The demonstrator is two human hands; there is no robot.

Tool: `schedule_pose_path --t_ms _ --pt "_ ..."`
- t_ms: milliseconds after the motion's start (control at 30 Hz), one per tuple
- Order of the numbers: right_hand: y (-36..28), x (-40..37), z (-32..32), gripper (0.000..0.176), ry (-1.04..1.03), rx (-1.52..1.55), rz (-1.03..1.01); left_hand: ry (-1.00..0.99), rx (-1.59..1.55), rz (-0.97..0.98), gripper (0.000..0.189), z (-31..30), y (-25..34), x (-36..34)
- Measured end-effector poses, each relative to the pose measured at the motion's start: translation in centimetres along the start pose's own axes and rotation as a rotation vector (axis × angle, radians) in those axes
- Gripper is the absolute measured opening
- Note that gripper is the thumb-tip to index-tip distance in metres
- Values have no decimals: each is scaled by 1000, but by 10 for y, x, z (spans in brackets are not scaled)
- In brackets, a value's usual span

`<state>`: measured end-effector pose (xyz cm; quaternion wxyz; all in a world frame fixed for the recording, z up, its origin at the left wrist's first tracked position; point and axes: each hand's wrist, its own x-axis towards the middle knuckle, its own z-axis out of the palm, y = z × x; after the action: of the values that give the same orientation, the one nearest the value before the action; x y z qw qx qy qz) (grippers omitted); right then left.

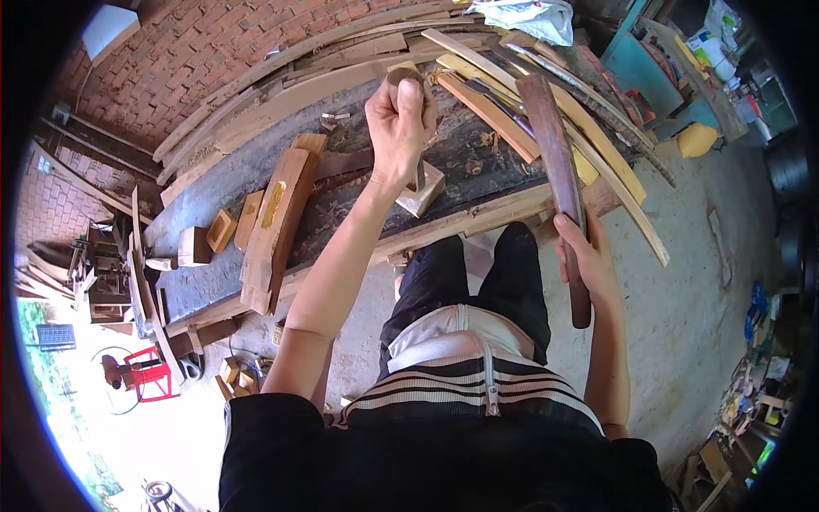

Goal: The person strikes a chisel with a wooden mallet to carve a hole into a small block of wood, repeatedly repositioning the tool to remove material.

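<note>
My left hand [399, 128] is wrapped round the handle of a chisel [405, 77], held upright with the thumb near its round top. Below the fist, a short part of the blade [420, 177] shows over a pale wooden block [424, 194] at the bench's near edge. Whether its tip touches the block is hidden. In my right hand [589, 256] is a long dark wooden club [553, 141], gripped near its narrower lower end. Its wider end points forward, over the right part of the bench.
Left on the dark workbench [192, 200] lies a thick timber [277, 226] with a cut slot, beside small wooden blocks [222, 229]. Long wooden strips [614, 166] stick out past the bench's right end. A red stool [153, 375] stands on the floor at left.
</note>
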<state>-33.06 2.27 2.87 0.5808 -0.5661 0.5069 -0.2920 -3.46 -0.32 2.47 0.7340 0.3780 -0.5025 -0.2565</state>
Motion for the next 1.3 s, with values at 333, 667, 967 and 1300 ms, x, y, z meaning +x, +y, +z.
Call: schedule_pose_path --t_ms 333,667,967,1300 --pt "7 -1 5 47 44 -2 34 1 57 44 58 -8 -4 -3" --pt "6 3 13 48 -7 -33 42 72 -21 17 60 -13 4 -9" --pt "0 5 25 46 -17 -56 37 41 235 -93 35 5 11 -28" --pt "-33 -22 7 42 79 126 -649 -280 503 92 21 51 -21 -65"
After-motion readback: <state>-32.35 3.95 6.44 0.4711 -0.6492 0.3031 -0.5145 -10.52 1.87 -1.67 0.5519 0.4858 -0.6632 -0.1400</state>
